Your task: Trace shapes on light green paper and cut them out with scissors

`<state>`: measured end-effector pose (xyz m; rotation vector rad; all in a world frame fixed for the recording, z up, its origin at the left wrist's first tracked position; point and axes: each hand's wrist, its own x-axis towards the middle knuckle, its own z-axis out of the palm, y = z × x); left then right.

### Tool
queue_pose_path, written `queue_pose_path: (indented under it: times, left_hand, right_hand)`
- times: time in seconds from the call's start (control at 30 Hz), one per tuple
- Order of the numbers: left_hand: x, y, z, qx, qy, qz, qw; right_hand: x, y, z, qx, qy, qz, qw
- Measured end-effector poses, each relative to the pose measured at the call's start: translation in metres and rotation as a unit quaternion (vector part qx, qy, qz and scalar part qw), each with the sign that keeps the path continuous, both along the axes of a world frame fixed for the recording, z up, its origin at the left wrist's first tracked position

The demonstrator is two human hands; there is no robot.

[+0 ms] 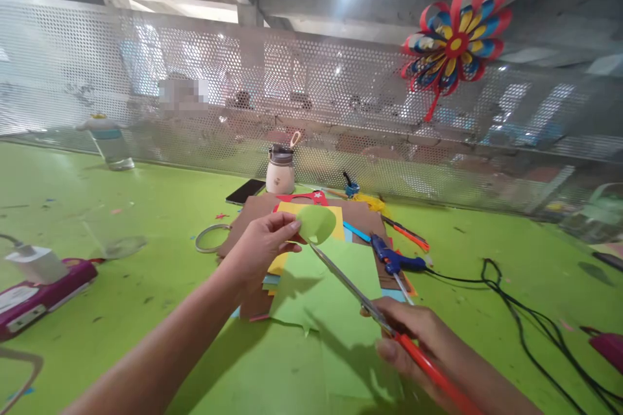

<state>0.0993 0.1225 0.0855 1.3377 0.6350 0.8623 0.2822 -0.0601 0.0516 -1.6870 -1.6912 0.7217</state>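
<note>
I see a light green paper piece (316,222) over a bright green tabletop (146,285), scissors (389,327) with red-orange handles, a blue glue gun (392,259), yellow paper (335,215) on brown card (253,211), and a red, blue and yellow pinwheel (455,42).

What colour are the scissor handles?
Red, on the scissors in the right hand; head view.

A green worktop (146,285) is strewn with small paper scraps. On it are laid a stack of coloured paper sheets (335,285), a blue glue gun (392,260), a black cable (525,318), a phone (244,191), a lidded jar (281,170), a tape ring (210,237) and a bottle (108,141). A pink device (41,295) is set near the left edge.
</note>
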Motion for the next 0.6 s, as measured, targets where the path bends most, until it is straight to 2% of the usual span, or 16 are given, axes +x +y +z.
queue_pose_path:
  times: [0.2, 0.4, 0.6]
  left_hand:
    - [-0.003, -0.003, -0.003, -0.013, 0.002, 0.011, 1.0]
    - [-0.003, -0.004, -0.012, -0.003, 0.025, -0.001, 1.0]
    - [-0.001, -0.008, -0.013, -0.018, 0.04, 0.003, 0.999]
  right_hand:
    - [-0.004, 0.0, 0.002, -0.028, -0.09, -0.021, 0.995]
    - [0.0, -0.005, -0.003, 0.027, -0.156, -0.053, 0.986]
    - [0.003, -0.007, -0.012, 0.059, -0.196, -0.051, 0.978]
